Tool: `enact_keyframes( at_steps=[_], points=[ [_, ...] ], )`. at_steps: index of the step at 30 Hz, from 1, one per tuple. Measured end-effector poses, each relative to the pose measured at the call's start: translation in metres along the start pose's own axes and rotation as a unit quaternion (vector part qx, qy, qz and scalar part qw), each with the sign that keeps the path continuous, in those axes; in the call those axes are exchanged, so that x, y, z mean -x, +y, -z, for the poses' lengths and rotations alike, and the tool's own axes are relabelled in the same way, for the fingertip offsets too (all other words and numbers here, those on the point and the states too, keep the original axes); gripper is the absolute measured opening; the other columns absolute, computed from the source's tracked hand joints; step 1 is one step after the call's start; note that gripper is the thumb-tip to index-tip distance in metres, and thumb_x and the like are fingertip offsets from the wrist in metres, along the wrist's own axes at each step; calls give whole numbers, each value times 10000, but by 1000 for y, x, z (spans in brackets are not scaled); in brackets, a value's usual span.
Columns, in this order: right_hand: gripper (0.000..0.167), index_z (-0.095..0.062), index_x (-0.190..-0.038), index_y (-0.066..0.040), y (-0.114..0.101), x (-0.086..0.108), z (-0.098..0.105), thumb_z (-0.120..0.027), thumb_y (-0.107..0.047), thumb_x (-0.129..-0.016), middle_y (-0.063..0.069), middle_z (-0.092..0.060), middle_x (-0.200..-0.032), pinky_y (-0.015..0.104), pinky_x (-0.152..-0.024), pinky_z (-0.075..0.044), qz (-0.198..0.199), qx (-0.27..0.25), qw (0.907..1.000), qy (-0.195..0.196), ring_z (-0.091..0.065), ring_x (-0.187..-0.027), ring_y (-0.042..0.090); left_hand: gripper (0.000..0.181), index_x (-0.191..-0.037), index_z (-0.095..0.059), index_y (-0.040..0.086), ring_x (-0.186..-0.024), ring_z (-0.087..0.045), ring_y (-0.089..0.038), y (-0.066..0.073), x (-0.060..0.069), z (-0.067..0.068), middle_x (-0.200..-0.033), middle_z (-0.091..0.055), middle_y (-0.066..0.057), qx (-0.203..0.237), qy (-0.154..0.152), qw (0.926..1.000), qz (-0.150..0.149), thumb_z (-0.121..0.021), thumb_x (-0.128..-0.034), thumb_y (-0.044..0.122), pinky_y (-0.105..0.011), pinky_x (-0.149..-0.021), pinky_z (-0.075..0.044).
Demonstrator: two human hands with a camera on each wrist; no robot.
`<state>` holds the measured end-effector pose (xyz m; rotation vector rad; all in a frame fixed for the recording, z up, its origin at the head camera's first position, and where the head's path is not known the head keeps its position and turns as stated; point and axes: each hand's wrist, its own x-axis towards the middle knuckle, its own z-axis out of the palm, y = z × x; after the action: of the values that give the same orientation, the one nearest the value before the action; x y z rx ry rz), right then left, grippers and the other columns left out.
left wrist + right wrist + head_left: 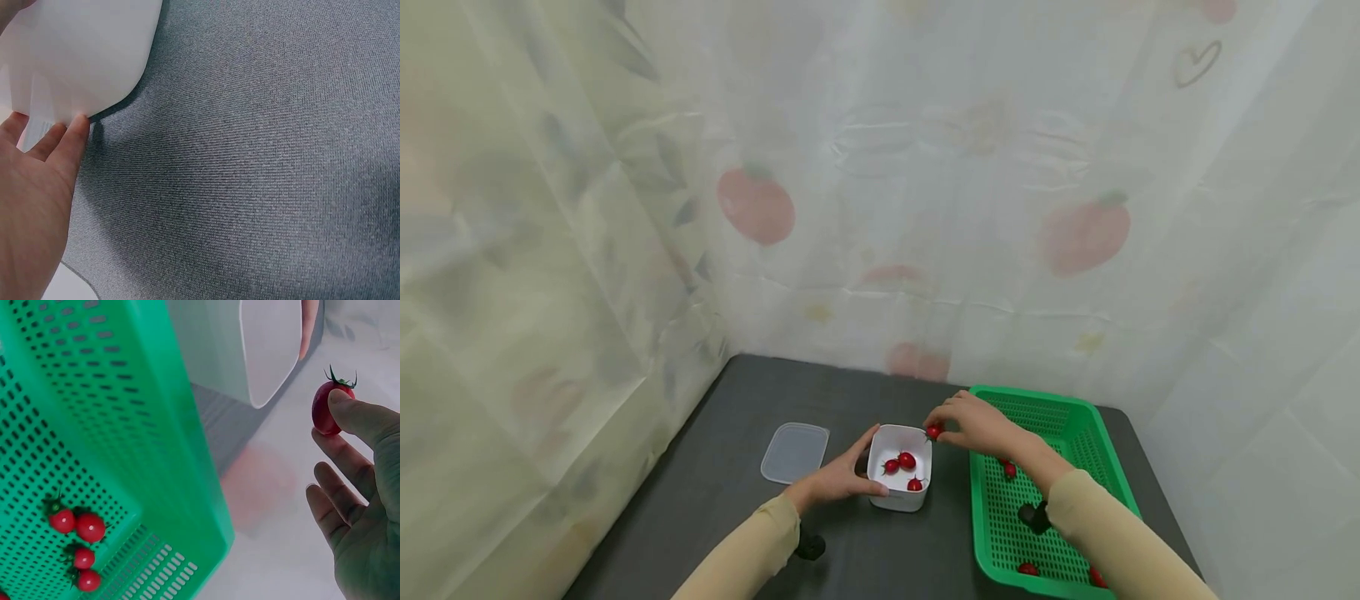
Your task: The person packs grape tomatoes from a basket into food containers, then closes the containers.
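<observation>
A white square container (904, 502) stands on the dark table with three red cherry tomatoes (907, 461) inside. My left hand (837, 478) grips its left side, thumb along the near wall and fingers towards the far corner. In the left wrist view, fingertips (78, 125) touch the container's outer wall. Above the container's right rim, my right hand (976, 425) pinches a cherry tomato (324, 411) with a green stem between thumb and index finger. The other right fingers are loosely bent and hold nothing.
A green perforated basket (980, 517) stands on the right under my right forearm, with several cherry tomatoes (90, 527) in it. A translucent lid (795, 452) lies left of the container. Printed curtains (910, 208) hang behind the table and at its sides.
</observation>
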<state>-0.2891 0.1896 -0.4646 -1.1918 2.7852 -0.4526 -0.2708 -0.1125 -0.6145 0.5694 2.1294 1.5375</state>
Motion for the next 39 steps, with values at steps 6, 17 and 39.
enact_keyframes(
  at_steps=[6,17,39],
  points=[
    [226,-767,-1181,-207,-1,-15,-7,-753,-250,-959,-96,-722,-1066,385,-860,-487,-1,-4,9999,-147,-522,-1029,174,1102,-1645,-16,368,-1473,-298,-363,1,0,0,-1677,-169,-110,18,-24,10000,42,-821,-895,296,-589,-1117,-348],
    [258,-768,-1192,-221,-9,-38,-27,-756,-311,-950,-94,-724,-1021,384,-850,-470,-360,55,9979,-544,-517,-999,161,1093,-1647,1,348,-1432,-365,-364,2,1,1,-1668,-178,-141,87,-120,9999,-13,-803,-912,265,-555,-1097,-392],
    [217,-792,-1093,-245,-24,-53,-55,-818,-307,-887,-147,-633,-811,360,-800,-433,-336,405,9947,-885,-470,-876,134,1096,-1647,11,341,-1469,-315,-358,8,6,0,-1672,-174,-115,138,-152,9998,8,-801,-916,254,-543,-1095,-400]
  ],
)
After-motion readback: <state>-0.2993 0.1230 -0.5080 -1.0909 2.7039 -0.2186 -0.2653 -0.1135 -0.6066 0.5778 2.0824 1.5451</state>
